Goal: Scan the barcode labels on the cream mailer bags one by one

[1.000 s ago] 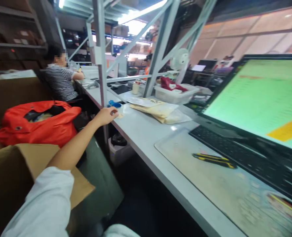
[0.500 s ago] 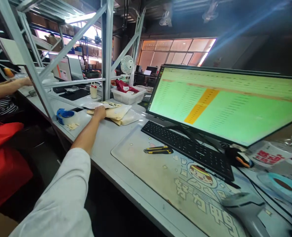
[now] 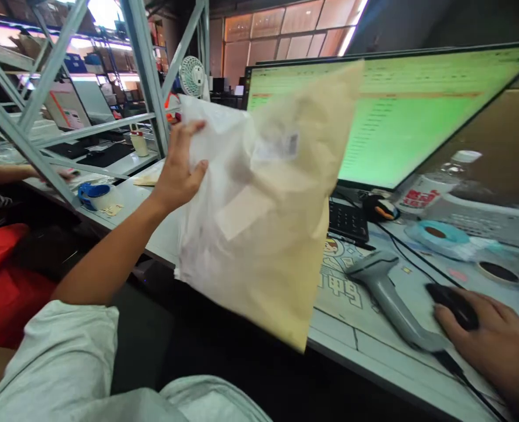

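Package (image 3: 277,234), tan on the right and clear-to-white on the left, is held up tilted across the front edge of the tabletop (image 3: 165,234), its lower corner hanging below that edge. It covers part of the monitor (image 3: 402,132) and most of the keyboard (image 3: 350,221) behind. Left hand (image 3: 178,170): half-curled, gripping the package by its left edge, thumb and a finger showing on the near face. Right hand (image 3: 497,340): closed loosely around the mouse (image 3: 455,305), near the tabletop's front edge, well apart from the package. Between package and right hand lies the scanner (image 3: 393,302). Smallest: barcode label (image 3: 277,146) high on the package, text blurred.
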A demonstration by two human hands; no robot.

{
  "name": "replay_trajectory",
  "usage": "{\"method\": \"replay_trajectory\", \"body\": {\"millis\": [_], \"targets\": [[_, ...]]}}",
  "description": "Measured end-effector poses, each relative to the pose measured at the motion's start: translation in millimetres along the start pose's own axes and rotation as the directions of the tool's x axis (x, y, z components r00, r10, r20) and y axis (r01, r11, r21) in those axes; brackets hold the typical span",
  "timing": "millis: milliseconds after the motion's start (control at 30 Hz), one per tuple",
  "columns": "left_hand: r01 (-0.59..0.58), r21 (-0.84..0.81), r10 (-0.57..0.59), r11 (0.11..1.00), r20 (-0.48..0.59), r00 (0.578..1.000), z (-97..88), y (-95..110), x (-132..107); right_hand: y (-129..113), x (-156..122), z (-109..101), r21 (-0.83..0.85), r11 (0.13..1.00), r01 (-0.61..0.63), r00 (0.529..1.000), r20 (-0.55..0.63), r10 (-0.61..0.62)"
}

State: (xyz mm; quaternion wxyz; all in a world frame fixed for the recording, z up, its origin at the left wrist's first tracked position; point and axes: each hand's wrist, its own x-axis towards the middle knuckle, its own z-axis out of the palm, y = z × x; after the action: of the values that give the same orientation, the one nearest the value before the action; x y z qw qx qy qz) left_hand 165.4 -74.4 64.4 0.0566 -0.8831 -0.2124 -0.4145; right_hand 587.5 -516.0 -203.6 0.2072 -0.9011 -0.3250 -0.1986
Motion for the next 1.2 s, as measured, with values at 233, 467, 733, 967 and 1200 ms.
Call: {"method": "replay_trajectory", "body": {"millis": [233, 467, 733, 967, 1200], "targets": [[-0.229, -0.303, 0.372, 0.925, 0.604, 0.705, 99.4, 56.6, 45.7, -18.6, -8.4, -12.3, 0.007, 0.998, -0.058, 0.994, 0.095, 0.057], [-0.380, -0.118, 0.372, 0.917, 0.597, 0.711, 155.9, 165.5, -30.3, -24.4, -13.5, -20.0, -0.004, 0.998, -0.055, 0.990, 0.130, 0.055], [-0.273, -0.213, 0.346, 0.938, 0.604, 0.719, 115.3, 179.8, -172.8, -22.0, -14.8, -16.3, 0.009, 0.998, -0.058, 0.993, 0.106, 0.056], [-0.180, -0.378, 0.384, 0.908, 0.583, 0.716, 106.3, 162.3, -188.1, -18.2, -15.0, -13.3, 0.023, 0.998, -0.050, 0.995, 0.085, 0.048], [-0.154, -0.390, 0.380, 0.908, 0.612, 0.693, 102.1, 160.5, -186.2, -19.2, -15.6, -12.6, 0.030, 1.000, -0.005, 0.999, 0.038, 0.004]]}}
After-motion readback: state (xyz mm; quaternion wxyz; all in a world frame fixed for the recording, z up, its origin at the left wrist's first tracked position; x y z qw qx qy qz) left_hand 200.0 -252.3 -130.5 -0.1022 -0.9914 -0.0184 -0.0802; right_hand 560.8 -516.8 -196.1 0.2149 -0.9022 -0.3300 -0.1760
